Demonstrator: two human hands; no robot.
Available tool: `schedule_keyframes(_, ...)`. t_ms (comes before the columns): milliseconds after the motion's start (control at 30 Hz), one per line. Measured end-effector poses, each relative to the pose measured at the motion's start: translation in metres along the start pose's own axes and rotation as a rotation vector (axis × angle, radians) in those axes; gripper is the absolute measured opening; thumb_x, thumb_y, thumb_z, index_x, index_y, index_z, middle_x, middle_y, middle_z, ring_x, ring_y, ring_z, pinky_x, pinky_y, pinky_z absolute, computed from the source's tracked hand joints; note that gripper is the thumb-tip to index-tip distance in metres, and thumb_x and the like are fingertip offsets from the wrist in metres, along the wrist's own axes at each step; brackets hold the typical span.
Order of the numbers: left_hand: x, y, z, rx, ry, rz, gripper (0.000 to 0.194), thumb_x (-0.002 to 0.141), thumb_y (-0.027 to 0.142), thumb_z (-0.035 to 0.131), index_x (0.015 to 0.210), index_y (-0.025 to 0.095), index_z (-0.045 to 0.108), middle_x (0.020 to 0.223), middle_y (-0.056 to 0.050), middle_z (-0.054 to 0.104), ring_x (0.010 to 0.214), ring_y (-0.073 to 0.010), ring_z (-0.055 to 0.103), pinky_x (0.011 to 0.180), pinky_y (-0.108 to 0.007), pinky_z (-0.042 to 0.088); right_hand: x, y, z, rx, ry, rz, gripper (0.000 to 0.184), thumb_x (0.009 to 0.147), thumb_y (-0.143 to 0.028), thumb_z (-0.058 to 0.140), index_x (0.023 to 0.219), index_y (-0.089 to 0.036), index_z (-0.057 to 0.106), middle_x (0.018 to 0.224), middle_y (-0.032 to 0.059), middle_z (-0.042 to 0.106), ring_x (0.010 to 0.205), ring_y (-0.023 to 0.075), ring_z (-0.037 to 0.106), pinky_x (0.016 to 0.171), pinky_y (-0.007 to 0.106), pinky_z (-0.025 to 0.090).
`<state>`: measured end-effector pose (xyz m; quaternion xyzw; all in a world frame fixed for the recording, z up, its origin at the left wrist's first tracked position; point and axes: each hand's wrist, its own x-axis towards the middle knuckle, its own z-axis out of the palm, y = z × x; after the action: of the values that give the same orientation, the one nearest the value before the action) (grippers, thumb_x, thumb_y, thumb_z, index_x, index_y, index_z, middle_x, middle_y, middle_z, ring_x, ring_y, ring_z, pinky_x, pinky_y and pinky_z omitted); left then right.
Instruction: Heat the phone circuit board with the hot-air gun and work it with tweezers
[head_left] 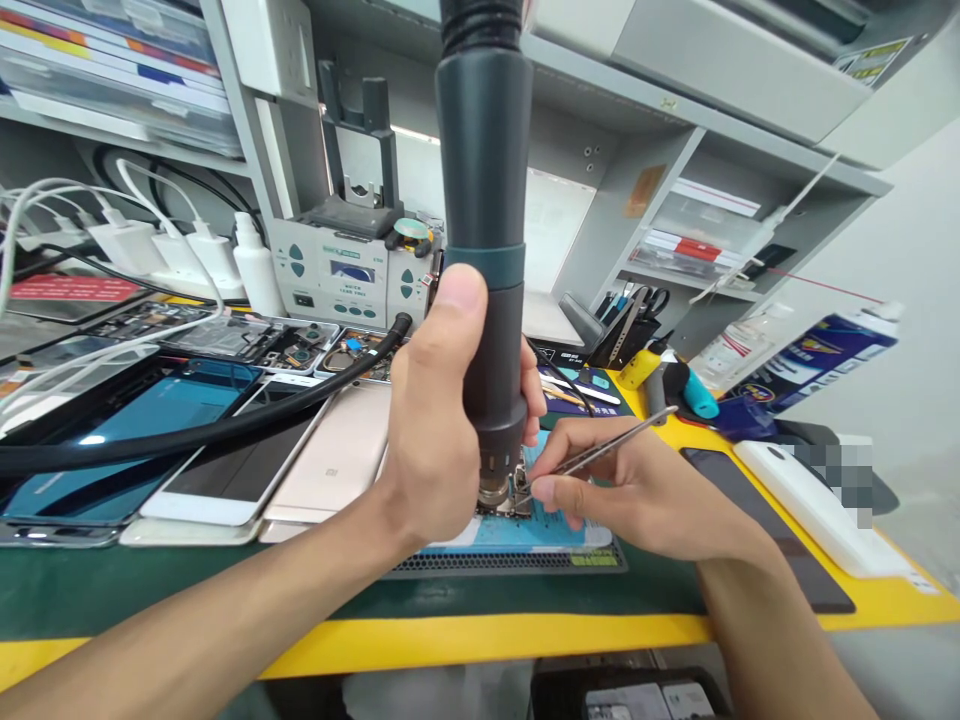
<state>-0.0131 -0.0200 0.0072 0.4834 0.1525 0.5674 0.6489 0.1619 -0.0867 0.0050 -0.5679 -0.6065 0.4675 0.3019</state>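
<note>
My left hand [431, 420] is wrapped round the dark grey hot-air gun handle [484, 200], which stands upright with its nozzle just above a small circuit board [519, 497]. My right hand [622, 485] pinches metal tweezers [600, 452] whose tips touch the same board beside the nozzle. The board lies on a blue work mat [525, 530]. A thick black hose [225, 425] runs from the left across the phones towards the gun.
Several phones [225, 470] and opened phone bodies lie at the left. A rework station [349, 270] stands at the back, with chargers and a white bottle [255, 265]. A dark phone [757, 520], a white device [817, 510] and tools [660, 375] sit at the right.
</note>
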Motion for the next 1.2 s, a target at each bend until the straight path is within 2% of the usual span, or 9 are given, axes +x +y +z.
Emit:
schedule_keyframes(300,-0.0002,0.0006,0.0029,-0.065,0.008,-0.012,0.069,0.09,0.084,0.049,0.07,0.02,0.065,0.059,-0.005,0.062,0.049,-0.0178,0.059,0.045,-0.031,0.047,0.0027,-0.0002,0.0005,-0.029,0.004,-0.008,0.028,0.084,-0.038,0.089,0.086,-0.017,0.07,0.07,0.0008,0.067,0.059,0.014,0.06,0.052,0.023,0.049)
schedule_keyframes(667,0.0004,-0.0017,0.0003,-0.031,-0.025,0.018,0.065,0.097,0.075,0.046,0.076,0.019,0.069,0.062,-0.006,0.065,0.053,-0.0177,0.058,0.051,-0.032,0.05,0.0016,0.0006,0.0004,-0.013,0.004,-0.011,0.028,0.083,-0.036,0.09,0.085,-0.018,0.07,0.07,0.0,0.068,0.06,0.0141,0.061,0.053,0.023,0.05)
schedule_keyframes(867,-0.0014,-0.003,-0.0003,-0.021,-0.035,0.011,0.07,0.096,0.082,0.04,0.076,0.019,0.066,0.065,-0.006,0.065,0.056,-0.0182,0.059,0.053,-0.033,0.051,0.0027,0.0008,0.0004,0.001,-0.007,-0.02,0.028,0.083,-0.037,0.09,0.085,-0.018,0.07,0.07,-0.0002,0.067,0.061,0.0142,0.061,0.054,0.024,0.051)
schedule_keyframes(1000,-0.0015,-0.0019,-0.0005,-0.022,-0.05,-0.001,0.067,0.096,0.08,0.042,0.074,0.02,0.065,0.065,-0.006,0.065,0.055,-0.0184,0.058,0.053,-0.033,0.051,0.0025,0.0,0.0008,-0.003,-0.007,-0.025,0.028,0.084,-0.037,0.089,0.086,-0.017,0.069,0.069,-0.0004,0.067,0.059,0.0135,0.06,0.052,0.023,0.049)
schedule_keyframes(1200,-0.0003,0.002,0.0037,-0.038,0.001,-0.041,0.064,0.099,0.073,0.04,0.068,0.02,0.061,0.062,-0.006,0.064,0.053,-0.0186,0.061,0.054,-0.033,0.051,0.0044,0.0007,-0.0001,0.004,-0.011,-0.013,0.029,0.081,-0.037,0.091,0.085,-0.018,0.07,0.072,0.0004,0.069,0.059,0.0137,0.06,0.051,0.023,0.049)
